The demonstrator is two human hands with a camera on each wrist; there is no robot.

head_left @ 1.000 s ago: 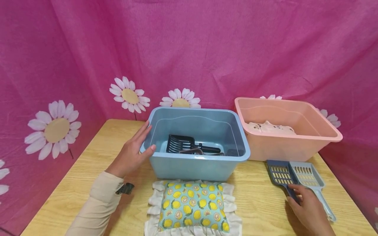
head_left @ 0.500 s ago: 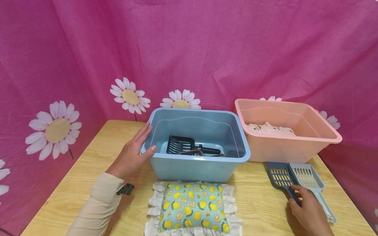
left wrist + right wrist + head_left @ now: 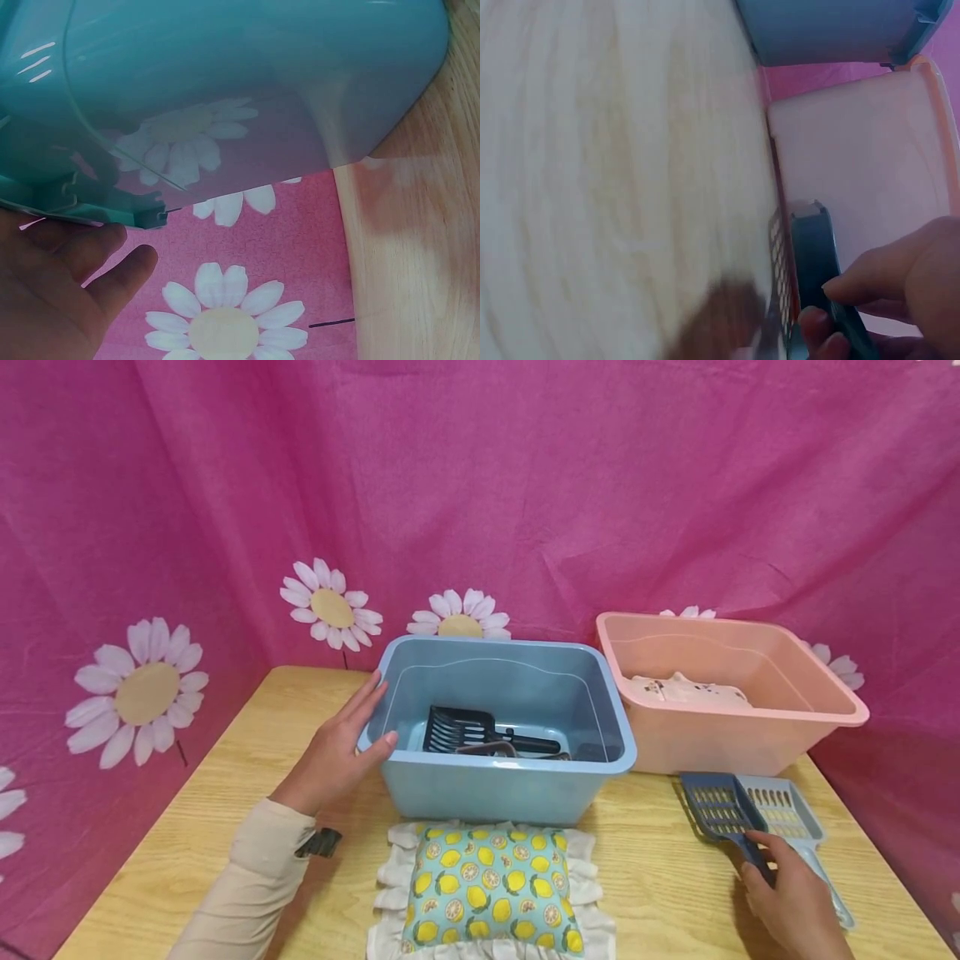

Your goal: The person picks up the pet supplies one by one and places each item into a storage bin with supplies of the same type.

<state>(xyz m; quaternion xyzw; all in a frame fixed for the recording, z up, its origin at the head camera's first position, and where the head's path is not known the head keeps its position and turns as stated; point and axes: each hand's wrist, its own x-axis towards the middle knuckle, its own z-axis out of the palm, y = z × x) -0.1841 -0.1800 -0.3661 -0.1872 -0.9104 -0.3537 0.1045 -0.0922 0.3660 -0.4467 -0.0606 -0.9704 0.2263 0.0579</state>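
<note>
A navy slotted scoop, pinched by its handle between thumb and fingers of the right hand, appears lifted off the bench, where it lay flat a half second earlier; its weight now seems to be in the grip, parting it from the pale grey-blue scoop just beside that hand. Both are smooth, seemingly plastic, with rows of narrow slots. Beyond the right hand, a glossy pink tub holds a pale printed fabric item. Between the hands sits a flared, round-cornered blue tub with a black scoop inside; the left hand rests unclenched at its near-left rim, fingers extended. Nearer the person, also between the hands, lies a plump lemon-print pillow edged in white ruffles. The bench is wood-grained; behind hangs a creased magenta daisy cloth.
</note>
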